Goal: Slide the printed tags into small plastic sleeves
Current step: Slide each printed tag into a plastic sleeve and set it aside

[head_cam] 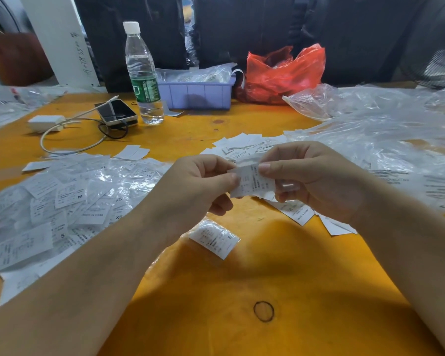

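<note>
Above the middle of the orange table (pixel 242 291), my left hand (pixel 198 186) and my right hand (pixel 311 176) both pinch one white printed tag (pixel 252 182) that sits in or against a small clear sleeve. How far the tag sits inside the sleeve is unclear. One sleeved tag marked S (pixel 215 241) lies flat just below my hands. A big heap of sleeved tags (pixel 62 206) covers the table's left side. Loose bare tags (pixel 244 143) lie behind my hands, and a few more tags (pixel 301 213) rest under my right hand.
A water bottle (pixel 143 73), a phone (pixel 117 111) with a charger and cable (pixel 45 123), a lilac bin (pixel 195 92) and a red plastic bag (pixel 283 73) stand at the back. Clear plastic bags (pixel 375 129) pile up at the right. A black rubber band (pixel 263 311) lies near me.
</note>
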